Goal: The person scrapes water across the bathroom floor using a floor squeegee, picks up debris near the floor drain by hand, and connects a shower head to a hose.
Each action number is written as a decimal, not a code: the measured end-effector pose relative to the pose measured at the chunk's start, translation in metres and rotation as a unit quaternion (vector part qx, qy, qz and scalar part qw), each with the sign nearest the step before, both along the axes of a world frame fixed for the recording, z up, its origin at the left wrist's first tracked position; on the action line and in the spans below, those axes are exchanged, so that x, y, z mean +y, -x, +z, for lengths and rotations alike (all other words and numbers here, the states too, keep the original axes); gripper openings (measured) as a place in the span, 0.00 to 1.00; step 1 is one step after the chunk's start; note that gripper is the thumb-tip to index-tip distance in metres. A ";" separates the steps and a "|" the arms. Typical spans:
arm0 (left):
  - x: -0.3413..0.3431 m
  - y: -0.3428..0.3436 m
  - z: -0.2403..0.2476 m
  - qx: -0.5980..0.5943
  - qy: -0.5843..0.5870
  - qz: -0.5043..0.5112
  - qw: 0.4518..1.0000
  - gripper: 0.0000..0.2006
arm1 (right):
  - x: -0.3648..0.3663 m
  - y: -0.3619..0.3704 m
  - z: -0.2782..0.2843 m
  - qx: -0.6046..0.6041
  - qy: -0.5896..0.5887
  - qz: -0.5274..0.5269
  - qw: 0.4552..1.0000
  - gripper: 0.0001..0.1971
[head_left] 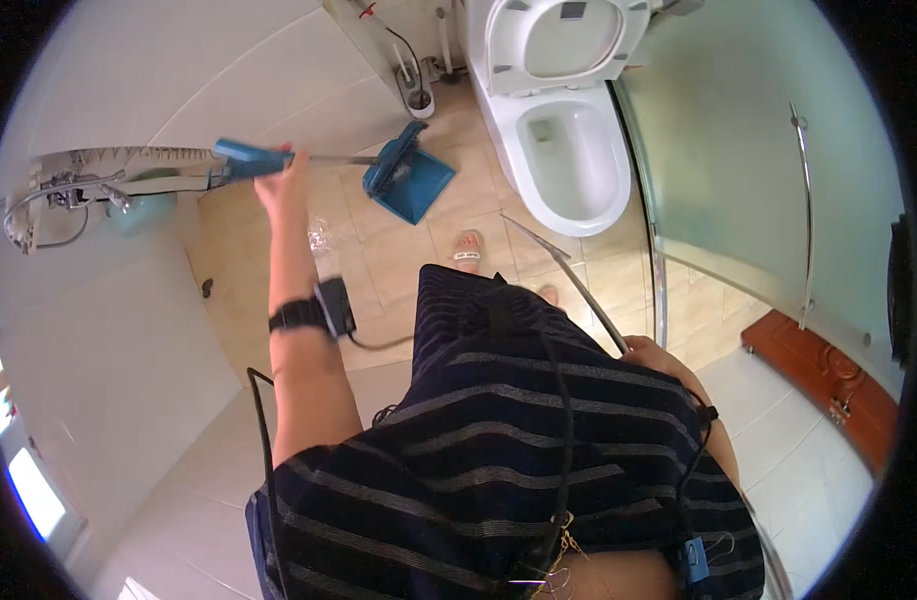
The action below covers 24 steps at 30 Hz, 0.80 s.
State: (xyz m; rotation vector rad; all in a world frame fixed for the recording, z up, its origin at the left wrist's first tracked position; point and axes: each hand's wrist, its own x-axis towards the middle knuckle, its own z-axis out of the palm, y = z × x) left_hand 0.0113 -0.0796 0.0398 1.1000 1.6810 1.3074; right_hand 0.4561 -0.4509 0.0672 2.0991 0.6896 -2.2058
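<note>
My left hand [282, 180] is stretched out ahead to the left, its fingers closed round the blue handle of a long-handled dustpan. The blue dustpan [421, 190] rests on the tiled floor, with grey dust or hair at its dark-edged upper part. Near my right hip, my right hand [653, 354] is closed round the grey pole of a long-handled floor tool [594, 305]. A thin, flat head at its far end points toward the toilet; I cannot tell its exact kind. The pole's rear end runs back past my right arm.
A white toilet [619, 200] with its lid raised stands ahead. Beside it is a white toilet brush holder [420, 102]. A frosted glass door [739, 150] is on the right, near a red-brown wooden piece [819, 385]. Shower fittings [69, 195] are on the left wall.
</note>
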 end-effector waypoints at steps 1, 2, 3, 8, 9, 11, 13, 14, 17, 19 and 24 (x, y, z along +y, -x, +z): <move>-0.015 -0.004 0.001 -0.026 -0.044 0.006 0.999 0.15 | -0.014 -0.006 -0.002 -0.017 -0.026 0.019 0.999 0.20; -0.032 -0.008 0.003 -0.026 -0.047 -0.004 0.999 0.15 | -0.029 -0.012 -0.005 -0.018 -0.029 0.010 0.999 0.20; -0.054 -0.021 0.022 -0.029 -0.072 0.001 0.997 0.15 | -0.045 -0.018 -0.009 -0.029 -0.021 -0.014 0.999 0.22; -0.119 -0.049 0.068 0.010 -0.114 0.010 0.993 0.20 | -0.116 -0.024 0.005 -0.049 -0.050 -0.105 0.992 0.25; -0.125 -0.058 0.073 0.051 -0.123 0.000 0.991 0.19 | -0.131 -0.029 0.006 -0.047 -0.051 -0.107 0.992 0.25; -0.142 -0.076 0.078 0.093 -0.133 -0.012 0.987 0.19 | -0.162 -0.043 0.006 -0.069 -0.081 -0.100 0.989 0.21; -0.159 -0.092 0.086 0.200 -0.192 0.005 0.961 0.18 | -0.194 -0.054 -0.005 -0.077 -0.090 -0.115 0.986 0.20; -0.168 -0.098 0.093 0.203 -0.197 -0.002 0.959 0.18 | -0.211 -0.058 -0.007 -0.082 -0.094 -0.121 0.985 0.20; -0.197 -0.118 0.109 0.106 -0.232 0.019 0.967 0.19 | -0.262 -0.071 -0.016 -0.094 -0.095 -0.150 0.980 0.19; -0.208 -0.117 0.119 0.133 -0.237 0.039 0.962 0.19 | -0.291 -0.081 -0.023 -0.100 -0.092 -0.168 0.976 0.18; -0.223 -0.124 0.133 0.043 -0.275 0.042 0.960 0.20 | -0.350 -0.106 -0.040 -0.122 -0.078 -0.216 0.966 0.17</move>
